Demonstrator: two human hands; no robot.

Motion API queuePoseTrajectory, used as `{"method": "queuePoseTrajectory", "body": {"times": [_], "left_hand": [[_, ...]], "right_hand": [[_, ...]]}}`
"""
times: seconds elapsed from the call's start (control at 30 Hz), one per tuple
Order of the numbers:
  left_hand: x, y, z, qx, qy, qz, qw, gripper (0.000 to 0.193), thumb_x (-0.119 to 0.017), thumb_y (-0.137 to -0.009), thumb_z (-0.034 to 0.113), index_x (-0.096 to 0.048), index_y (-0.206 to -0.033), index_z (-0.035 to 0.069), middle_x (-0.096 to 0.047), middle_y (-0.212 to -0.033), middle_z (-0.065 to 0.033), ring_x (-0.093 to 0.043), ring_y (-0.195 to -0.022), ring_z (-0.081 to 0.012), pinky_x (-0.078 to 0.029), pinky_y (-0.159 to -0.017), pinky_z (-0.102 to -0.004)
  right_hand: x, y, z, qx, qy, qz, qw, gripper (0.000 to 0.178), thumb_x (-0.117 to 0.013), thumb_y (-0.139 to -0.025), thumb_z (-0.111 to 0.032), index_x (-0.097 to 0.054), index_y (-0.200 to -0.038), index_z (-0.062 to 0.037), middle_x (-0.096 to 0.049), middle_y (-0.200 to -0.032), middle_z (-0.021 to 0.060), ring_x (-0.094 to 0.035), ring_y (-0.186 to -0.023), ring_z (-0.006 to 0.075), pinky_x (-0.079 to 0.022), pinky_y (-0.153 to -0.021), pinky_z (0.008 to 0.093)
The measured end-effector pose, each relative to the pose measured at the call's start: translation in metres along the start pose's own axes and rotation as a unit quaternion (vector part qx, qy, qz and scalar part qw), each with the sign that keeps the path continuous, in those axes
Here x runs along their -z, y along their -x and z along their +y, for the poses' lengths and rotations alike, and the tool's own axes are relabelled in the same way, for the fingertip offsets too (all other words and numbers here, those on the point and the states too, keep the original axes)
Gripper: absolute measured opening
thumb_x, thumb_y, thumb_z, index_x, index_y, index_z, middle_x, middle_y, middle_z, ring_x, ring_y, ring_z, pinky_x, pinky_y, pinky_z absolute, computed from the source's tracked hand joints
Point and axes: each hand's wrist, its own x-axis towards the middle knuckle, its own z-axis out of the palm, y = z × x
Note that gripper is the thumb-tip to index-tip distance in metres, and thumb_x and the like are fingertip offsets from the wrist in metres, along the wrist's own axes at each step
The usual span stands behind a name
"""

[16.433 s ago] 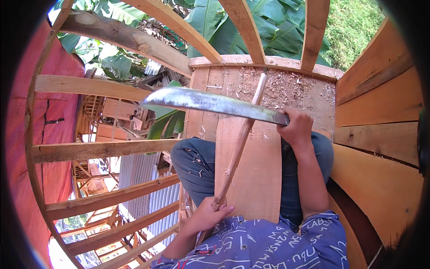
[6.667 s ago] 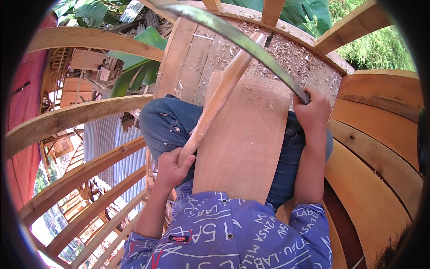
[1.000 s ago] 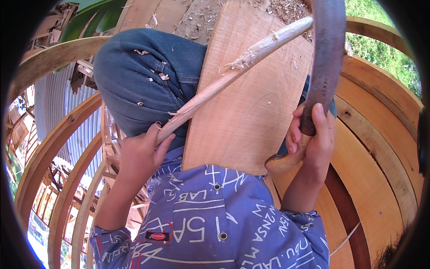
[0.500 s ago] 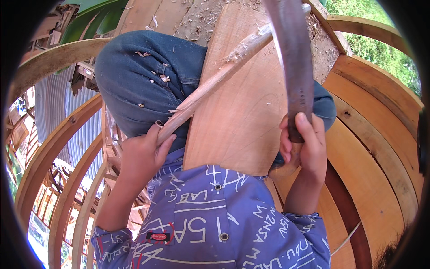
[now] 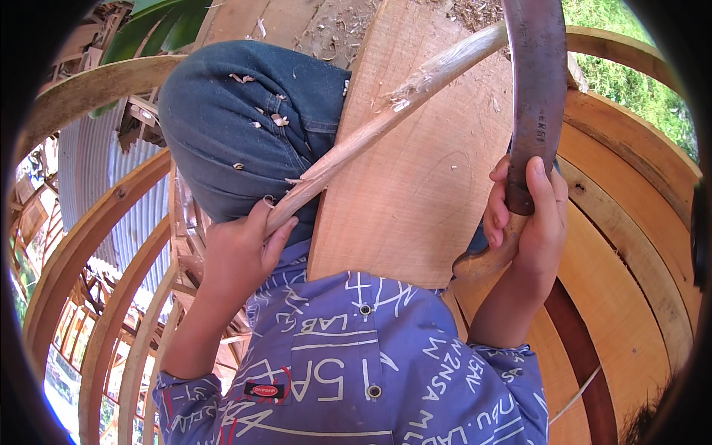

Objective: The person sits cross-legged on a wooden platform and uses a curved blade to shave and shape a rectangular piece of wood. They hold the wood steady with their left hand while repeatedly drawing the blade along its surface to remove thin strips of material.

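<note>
Left hand: fingers clamped round the lower part of a stick. Right hand: fingers closed round the handle of a machete, its blade running away from them. Work looks like paring; a next stroke would call for firm left fingers, shallow edge. Stick slants from left fingers across a board; pale, stripped, frayed midway. Beyond left fingers, shavings on trouser leg.

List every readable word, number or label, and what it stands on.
I'll place the texts without copying them:
Shirt: large white letters and numbers.
Patch on the shirt: tiny lettering on a red oval.
Blade in the right hand: dark marks, too blurred to read surely.
</note>
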Motion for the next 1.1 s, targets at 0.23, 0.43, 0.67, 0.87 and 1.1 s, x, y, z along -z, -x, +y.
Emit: {"method": "queuePoseTrajectory", "body": {"times": [0.23, 0.43, 0.67, 0.87, 1.1], "left_hand": [[0.003, -0.001, -0.001, 0.005, 0.013, -0.016, 1.0, 0.027, -0.07, -0.083, 0.025, -0.059, -0.09, 0.002, -0.058, -0.054, -0.013, -0.061, -0.048, -0.0299, -0.045, -0.044, -0.0374], [0.004, -0.002, -0.001, 0.002, 0.017, -0.018, 1.0, 0.027, -0.07, -0.083, 0.025, -0.059, -0.089, 0.002, -0.058, -0.055, -0.0128, -0.061, -0.049, -0.0302, -0.045, -0.045, -0.0371], [0.004, -0.003, -0.001, 0.005, 0.02, -0.019, 1.0, 0.027, -0.071, -0.083, 0.025, -0.059, -0.09, 0.001, -0.058, -0.054, -0.0129, -0.061, -0.048, -0.0296, -0.045, -0.045, -0.0372], [0.005, -0.004, -0.001, 0.001, 0.028, -0.016, 0.999, 0.027, -0.07, -0.082, 0.024, -0.059, -0.089, 0.001, -0.057, -0.053, -0.0132, -0.06, -0.047, -0.0304, -0.044, -0.044, -0.0373], [0.008, -0.005, -0.003, 0.007, 0.018, -0.022, 1.0, 0.026, -0.071, -0.081, 0.024, -0.059, -0.086, 0.002, -0.056, -0.052, -0.0136, -0.061, -0.047, -0.0311, -0.045, -0.045, -0.0382]], "right_hand": [[-0.012, 0.01, 0.022, -0.079, 0.065, -0.074, 0.992, 0.034, -0.047, -0.099, -0.03, -0.06, -0.09, 0.0008, -0.051, -0.055, 0.0019, -0.044, -0.042, 0.0062, -0.033, -0.039, 0.0213], [-0.014, 0.001, 0.007, -0.02, 0.066, -0.013, 0.998, 0.038, -0.045, -0.099, -0.031, -0.061, -0.092, 0.0027, -0.051, -0.056, 0.0042, -0.043, -0.041, 0.007, -0.034, -0.04, 0.0216], [-0.015, -0.01, 0.006, -0.016, 0.067, -0.006, 0.998, 0.04, -0.042, -0.1, -0.035, -0.056, -0.09, 0.0014, -0.049, -0.054, 0.0059, -0.044, -0.04, 0.0103, -0.035, -0.039, 0.024], [-0.003, -0.013, 0.001, 0.011, 0.064, 0.028, 0.997, 0.043, -0.041, -0.1, -0.037, -0.056, -0.09, 0.0026, -0.049, -0.054, 0.0069, -0.044, -0.038, 0.0113, -0.035, -0.039, 0.0246], [-0.002, -0.015, 0.006, 0.002, 0.06, 0.039, 0.997, 0.042, -0.042, -0.1, -0.037, -0.054, -0.088, 0.002, -0.048, -0.053, 0.0073, -0.043, -0.037, 0.0127, -0.036, -0.038, 0.0255]]}}
